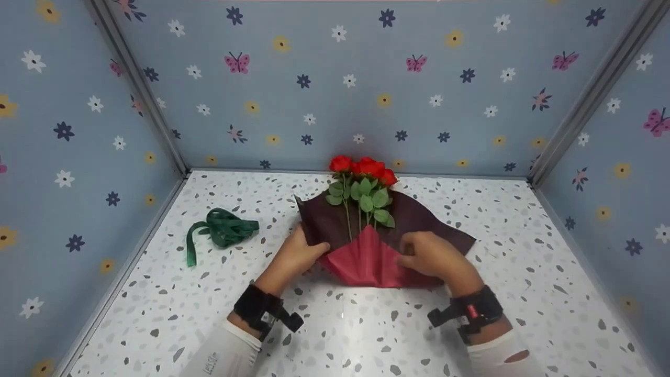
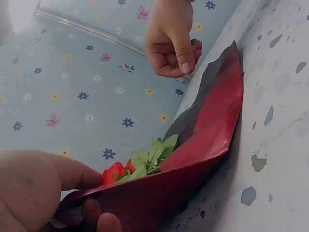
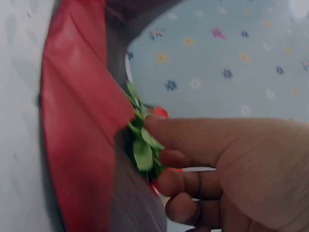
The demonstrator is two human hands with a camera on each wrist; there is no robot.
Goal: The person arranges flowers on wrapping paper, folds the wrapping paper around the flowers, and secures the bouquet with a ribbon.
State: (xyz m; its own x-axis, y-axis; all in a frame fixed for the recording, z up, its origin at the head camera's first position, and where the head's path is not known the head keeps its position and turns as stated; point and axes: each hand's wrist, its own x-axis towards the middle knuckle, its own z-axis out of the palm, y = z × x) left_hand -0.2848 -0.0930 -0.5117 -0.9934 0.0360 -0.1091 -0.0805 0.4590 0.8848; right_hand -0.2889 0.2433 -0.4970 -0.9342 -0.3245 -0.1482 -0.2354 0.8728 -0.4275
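Note:
A sheet of wrapping paper (image 1: 419,222), dark on one face and red on the other, lies with its red lower part (image 1: 366,264) folded up over the rose stems. Several red roses (image 1: 368,167) with green leaves rest on it, heads toward the back wall. At the paper's left edge my left hand (image 1: 303,251) pinches it, thumb on top and fingers underneath. My right hand (image 1: 432,254) hovers over the right part of the fold, fingers loosely curled. In the left wrist view the right hand (image 2: 171,41) is apart from the paper and holds nothing.
A bundle of green ribbon (image 1: 230,229) lies on the left of the speckled white table (image 1: 343,335), one end trailing toward the front. Patterned blue panels (image 1: 345,94) stand at the back and both sides. Each wrist wears a black strap with a camera.

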